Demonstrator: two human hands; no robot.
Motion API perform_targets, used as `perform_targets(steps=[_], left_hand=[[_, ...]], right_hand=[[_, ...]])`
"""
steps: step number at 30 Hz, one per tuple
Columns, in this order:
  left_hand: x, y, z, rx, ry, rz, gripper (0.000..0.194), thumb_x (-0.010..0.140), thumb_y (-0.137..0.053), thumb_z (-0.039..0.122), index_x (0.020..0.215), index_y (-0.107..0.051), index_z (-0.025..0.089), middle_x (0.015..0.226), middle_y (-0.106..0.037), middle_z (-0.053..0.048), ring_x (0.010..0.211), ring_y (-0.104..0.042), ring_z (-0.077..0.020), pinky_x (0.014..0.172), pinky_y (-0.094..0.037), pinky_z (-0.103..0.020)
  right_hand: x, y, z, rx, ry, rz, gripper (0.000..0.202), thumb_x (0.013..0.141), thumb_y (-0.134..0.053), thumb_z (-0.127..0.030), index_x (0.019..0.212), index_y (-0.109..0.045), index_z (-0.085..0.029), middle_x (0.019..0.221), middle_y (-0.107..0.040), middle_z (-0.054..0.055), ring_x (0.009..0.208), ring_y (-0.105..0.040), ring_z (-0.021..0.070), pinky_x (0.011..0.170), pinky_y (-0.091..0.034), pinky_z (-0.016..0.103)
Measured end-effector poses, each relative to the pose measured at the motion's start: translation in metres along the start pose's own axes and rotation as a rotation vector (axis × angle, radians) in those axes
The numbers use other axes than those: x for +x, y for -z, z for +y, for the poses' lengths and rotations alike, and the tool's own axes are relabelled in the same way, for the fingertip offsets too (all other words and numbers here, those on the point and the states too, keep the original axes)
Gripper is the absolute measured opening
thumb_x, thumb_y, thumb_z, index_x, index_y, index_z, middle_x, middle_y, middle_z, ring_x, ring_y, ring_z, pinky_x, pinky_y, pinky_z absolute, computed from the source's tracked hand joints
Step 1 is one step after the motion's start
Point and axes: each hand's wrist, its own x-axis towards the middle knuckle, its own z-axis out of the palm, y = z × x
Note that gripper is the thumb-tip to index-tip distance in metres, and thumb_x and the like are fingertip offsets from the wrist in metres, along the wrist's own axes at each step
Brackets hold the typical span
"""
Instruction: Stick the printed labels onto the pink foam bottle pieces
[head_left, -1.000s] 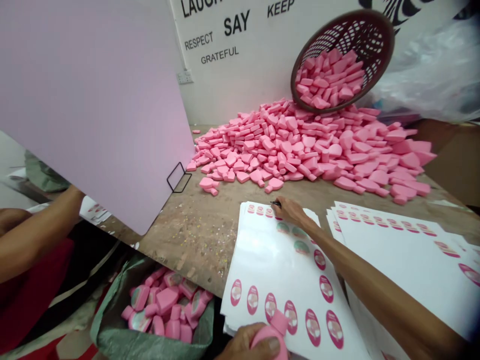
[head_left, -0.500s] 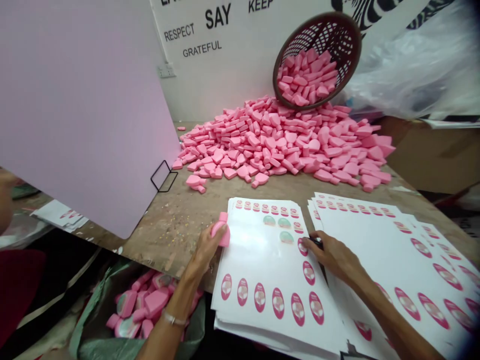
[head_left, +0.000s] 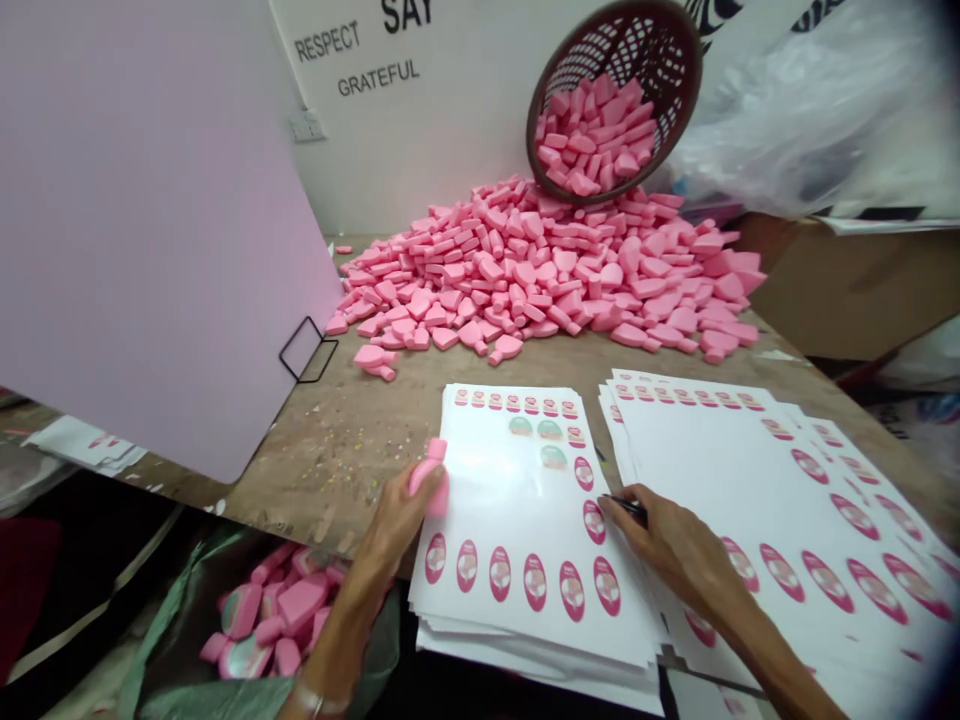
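Observation:
My left hand (head_left: 401, 510) is closed around a pink bottle-shaped piece (head_left: 430, 480) at the left edge of a stack of sticker sheets (head_left: 502, 510). The top sheet carries small labels along its top, pink oval stickers at its right and bottom, and a few green ones. My right hand (head_left: 652, 525) pinches a dark, thin tool (head_left: 628, 508), its fingertips by an oval sticker (head_left: 594, 521) on the sheet's right side. A second group of sticker sheets (head_left: 697, 450) lies partly beneath my right forearm.
A large heap of pink pieces (head_left: 517, 270) covers the table's back, below a tipped brown basket (head_left: 536, 120). A pale panel (head_left: 165, 230) stands at left beside a black wire stand (head_left: 309, 350). A green sack (head_left: 180, 610) holds stickered pieces below the table edge.
The view has shifted, so most things sit further left. My right hand has moved down the sheet's right edge, to a lower oval sticker. My left hand still holds the pink piece.

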Motion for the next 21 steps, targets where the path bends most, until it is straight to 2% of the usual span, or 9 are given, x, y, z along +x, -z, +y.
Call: perform_targets(steps=[3,5,10,12,14,15,17,19,21], left_hand=[[-0.03,0.004,-0.011,0.128,0.021,-0.003,0.043,0.079,-0.054,0.054,0.091,-0.065,0.014,0.08,-0.066,-0.006,0.076,-0.059,-0.0221,0.069,-0.046,-0.03],[-0.04,0.002,-0.014,0.157,0.011,0.01,0.044,0.08,-0.053,0.054,0.095,-0.066,0.014,0.081,-0.068,-0.006,0.075,-0.06,-0.0222,0.069,-0.046,-0.03],[-0.043,0.001,-0.013,0.2,-0.017,0.008,0.043,0.08,-0.052,0.054,0.089,-0.065,0.014,0.069,-0.066,-0.004,0.064,-0.059,-0.0206,0.063,-0.046,-0.029],[-0.041,0.003,-0.01,0.222,-0.031,0.043,0.041,0.081,-0.053,0.052,0.091,-0.065,0.015,0.071,-0.067,-0.004,0.069,-0.061,-0.0216,0.067,-0.047,-0.03],[-0.039,0.002,-0.001,0.228,-0.067,0.105,0.039,0.081,-0.054,0.051,0.097,-0.064,0.016,0.08,-0.068,-0.005,0.078,-0.062,-0.0228,0.071,-0.048,-0.031],[-0.037,-0.002,0.004,0.204,-0.085,0.111,0.039,0.081,-0.055,0.05,0.099,-0.063,0.017,0.084,-0.068,-0.005,0.08,-0.063,-0.0229,0.072,-0.049,-0.031],[-0.031,-0.016,0.016,0.084,-0.089,0.027,0.038,0.081,-0.055,0.05,0.098,-0.062,0.016,0.085,-0.068,-0.006,0.077,-0.065,-0.0215,0.069,-0.05,-0.03],[-0.021,-0.038,0.025,-0.085,-0.067,-0.111,0.037,0.081,-0.056,0.05,0.094,-0.061,0.015,0.085,-0.067,-0.006,0.07,-0.066,-0.0193,0.064,-0.052,-0.029],[-0.01,-0.064,0.029,-0.19,-0.044,-0.179,0.036,0.079,-0.06,0.047,0.092,-0.059,0.013,0.08,-0.066,-0.006,0.064,-0.066,-0.0175,0.059,-0.052,-0.027]], right_hand=[[-0.017,-0.004,0.0,0.019,-0.05,-0.023,0.042,0.082,-0.04,-0.063,0.089,-0.054,-0.024,0.081,-0.069,0.006,0.076,-0.064,0.0286,0.062,-0.041,0.035],[-0.021,-0.008,0.0,0.042,-0.043,-0.034,0.041,0.082,-0.041,-0.063,0.087,-0.053,-0.024,0.079,-0.069,0.006,0.077,-0.064,0.0274,0.064,-0.041,0.034],[-0.022,-0.009,0.008,0.106,0.05,-0.074,0.04,0.083,-0.043,-0.062,0.088,-0.055,-0.025,0.084,-0.07,0.005,0.077,-0.065,0.0253,0.064,-0.042,0.033],[-0.021,-0.002,0.009,0.092,0.063,-0.001,0.041,0.083,-0.043,-0.061,0.098,-0.056,-0.025,0.085,-0.07,0.005,0.077,-0.065,0.0258,0.062,-0.042,0.033],[-0.016,0.006,0.006,0.088,0.061,0.124,0.04,0.086,-0.041,-0.058,0.105,-0.054,-0.026,0.086,-0.07,0.004,0.074,-0.065,0.0247,0.06,-0.041,0.032],[-0.01,0.009,0.003,0.105,0.073,0.185,0.037,0.088,-0.039,-0.055,0.104,-0.054,-0.026,0.085,-0.07,0.004,0.072,-0.064,0.0233,0.059,-0.041,0.031],[0.005,0.01,-0.005,0.157,0.146,0.259,0.029,0.09,-0.037,-0.048,0.095,-0.055,-0.025,0.084,-0.069,0.003,0.069,-0.063,0.0199,0.059,-0.041,0.029],[0.024,0.004,-0.013,0.144,0.259,0.326,0.024,0.091,-0.039,-0.042,0.089,-0.055,-0.024,0.081,-0.068,0.001,0.069,-0.062,0.0181,0.06,-0.04,0.028],[0.04,-0.005,-0.019,0.067,0.353,0.389,0.018,0.09,-0.043,-0.037,0.088,-0.056,-0.024,0.079,-0.068,0.001,0.069,-0.061,0.018,0.064,-0.039,0.029]])
